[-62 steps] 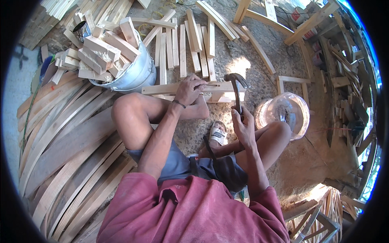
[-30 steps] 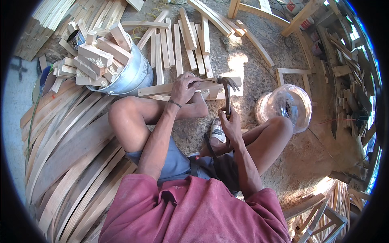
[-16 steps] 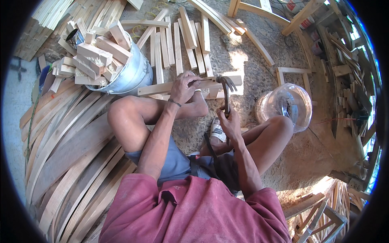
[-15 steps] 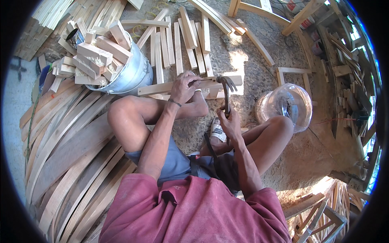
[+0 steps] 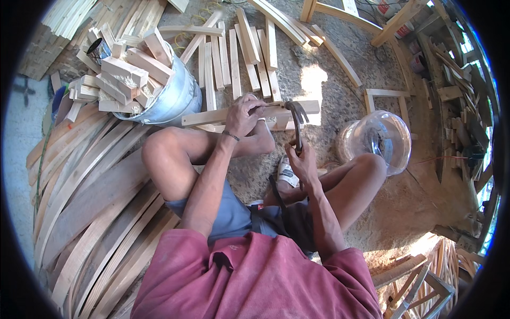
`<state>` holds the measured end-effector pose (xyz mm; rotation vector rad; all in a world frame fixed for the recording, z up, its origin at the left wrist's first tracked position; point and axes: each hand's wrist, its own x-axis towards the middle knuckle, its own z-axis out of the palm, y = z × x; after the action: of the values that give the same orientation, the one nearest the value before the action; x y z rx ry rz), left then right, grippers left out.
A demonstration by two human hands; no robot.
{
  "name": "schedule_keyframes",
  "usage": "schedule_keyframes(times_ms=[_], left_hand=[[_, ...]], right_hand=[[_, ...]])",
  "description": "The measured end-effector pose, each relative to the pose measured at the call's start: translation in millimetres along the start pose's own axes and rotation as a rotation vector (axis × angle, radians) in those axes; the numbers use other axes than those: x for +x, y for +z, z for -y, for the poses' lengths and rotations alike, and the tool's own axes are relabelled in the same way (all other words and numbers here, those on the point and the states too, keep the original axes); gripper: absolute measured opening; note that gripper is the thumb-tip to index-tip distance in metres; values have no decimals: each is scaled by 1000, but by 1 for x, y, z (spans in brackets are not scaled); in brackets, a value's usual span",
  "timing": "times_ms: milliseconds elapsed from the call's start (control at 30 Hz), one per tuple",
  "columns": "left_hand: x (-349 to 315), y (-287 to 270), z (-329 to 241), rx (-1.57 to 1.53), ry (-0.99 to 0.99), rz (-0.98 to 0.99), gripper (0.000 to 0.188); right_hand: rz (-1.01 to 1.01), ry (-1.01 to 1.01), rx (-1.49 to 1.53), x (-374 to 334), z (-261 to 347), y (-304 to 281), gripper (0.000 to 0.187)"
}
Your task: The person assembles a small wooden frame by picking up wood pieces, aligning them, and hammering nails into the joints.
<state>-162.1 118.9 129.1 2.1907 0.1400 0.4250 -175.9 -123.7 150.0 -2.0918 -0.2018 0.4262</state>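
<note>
Partly hidden — hammer point(image 5: 295, 114) head over slat point(image 5: 212, 115).

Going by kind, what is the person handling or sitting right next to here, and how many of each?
Hammer: 1
Long wooden strip under the left hand: 1
Metal bucket filled with wood blocks: 1
Clear plastic tub: 1
Total: 4
The right hand grips the hammer.

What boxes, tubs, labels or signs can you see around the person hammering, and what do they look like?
Metal bucket: left of the left hand, round, silvery, full of pale wood blocks.
Clear plastic tub: right of the right hand with the hammer, round, see-through.
Small tin can: among the blocks, round, dark.
No signs or screens visible; labels too small to tell.
</note>
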Motion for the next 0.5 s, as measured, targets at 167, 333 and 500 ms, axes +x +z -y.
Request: schedule_keyframes(times_ms=[167,333,500], left_hand=[[0,0,0,-8,20,-6,22],[0,1,2,3,19,-17,21],[-2,-1,2,-21,17,-3,19]], right_hand=[[58,88,55,1,-1,1,20],[62,106,192,1,-9,3,20],[-47,98,210,-7,8,-11,24]])
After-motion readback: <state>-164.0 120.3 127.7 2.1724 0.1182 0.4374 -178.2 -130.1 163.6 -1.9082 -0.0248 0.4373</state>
